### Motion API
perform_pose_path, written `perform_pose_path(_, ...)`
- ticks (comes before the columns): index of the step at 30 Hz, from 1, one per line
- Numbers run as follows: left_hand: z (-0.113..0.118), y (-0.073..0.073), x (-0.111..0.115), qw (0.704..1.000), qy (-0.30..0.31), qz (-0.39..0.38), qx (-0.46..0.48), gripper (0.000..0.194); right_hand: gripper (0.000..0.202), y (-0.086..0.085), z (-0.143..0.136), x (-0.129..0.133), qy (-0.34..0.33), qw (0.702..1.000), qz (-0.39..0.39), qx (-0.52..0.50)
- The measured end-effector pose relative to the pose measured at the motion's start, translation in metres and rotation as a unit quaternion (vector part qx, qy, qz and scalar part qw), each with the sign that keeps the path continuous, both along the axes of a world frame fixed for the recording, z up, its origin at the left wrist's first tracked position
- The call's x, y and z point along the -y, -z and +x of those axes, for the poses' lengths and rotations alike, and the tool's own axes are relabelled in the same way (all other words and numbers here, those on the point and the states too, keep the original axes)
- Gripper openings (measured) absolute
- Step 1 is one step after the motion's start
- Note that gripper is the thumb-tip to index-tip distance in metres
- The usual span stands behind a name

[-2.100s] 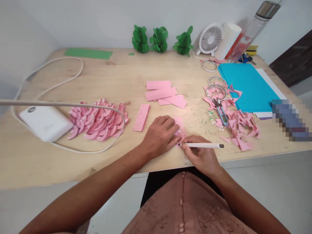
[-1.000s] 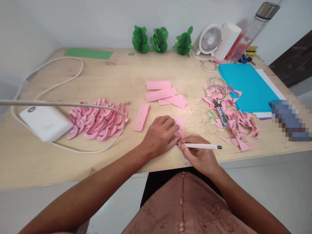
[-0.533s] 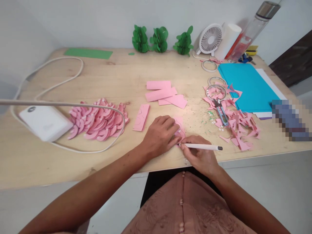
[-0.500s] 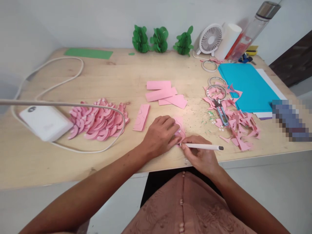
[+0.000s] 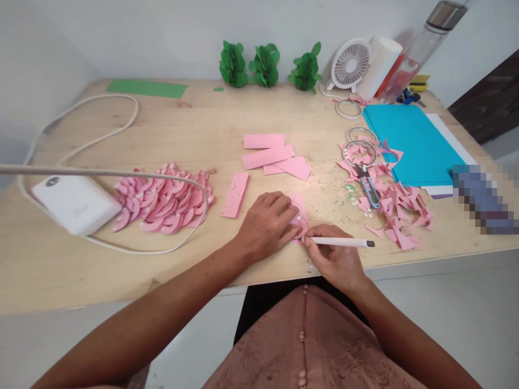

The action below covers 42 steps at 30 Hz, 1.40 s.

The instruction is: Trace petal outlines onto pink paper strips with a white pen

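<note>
And we're watching what looks like outline drawing: the right hand (image 5: 337, 261) is pinching a white pen (image 5: 340, 242), its tip hovering around the near edge of the pink strip (image 5: 299, 201) on the counter (image 5: 194, 119). The left hand (image 5: 266, 224) is lying palm down across that strip; whether its fingers are gripping anything beneath, we cannot tell. We're judging that the next move is calling for a firm left press and a small, steady pen stroke. Another marked strip (image 5: 235, 195) is lying just left! What are we missing? Knuckles are covering much of the paper, contact at the tip is escaping us, the cable (image 5: 60, 170) is crossing the petal pile (image 5: 170, 201), and pixelation is masking something far right.
</note>
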State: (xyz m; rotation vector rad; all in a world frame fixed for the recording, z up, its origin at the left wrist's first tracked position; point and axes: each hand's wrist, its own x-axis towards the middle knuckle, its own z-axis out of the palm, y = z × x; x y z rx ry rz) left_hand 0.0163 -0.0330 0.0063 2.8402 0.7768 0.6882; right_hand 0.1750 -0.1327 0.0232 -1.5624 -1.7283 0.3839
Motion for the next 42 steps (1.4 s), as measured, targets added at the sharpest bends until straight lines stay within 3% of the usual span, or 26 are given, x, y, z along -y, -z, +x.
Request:
perform_pose_path(13, 0.0003, -0.0013, 0.0, 1.0, -0.001, 0.0, 0.002, 0.017, 0.01, 0.0049, 0.0027, 0.0023, 0.045, 0.999, -0.024, -0.005)
perform_pose_path(27, 0.0001, -0.0018, 0.0009, 1.0, 0.0, -0.003, -0.002, 0.017, 0.013, 0.0016, -0.0021, 0.0001, -0.012, 1.0, 0.015, 0.024)
perform_pose_path(35, 0.0006, -0.0008, -0.0001, 1.0, -0.002, 0.002, 0.005, 0.016, 0.012, 0.003, 0.0004, 0.001, 0.018, 1.0, -0.007, 0.013)
perform_pose_path(42, 0.0, -0.001, -0.0001, 1.0, 0.005, -0.005, -0.003, 0.016, 0.011, 0.0016, -0.0016, -0.0009, -0.017, 1.0, 0.005, 0.006)
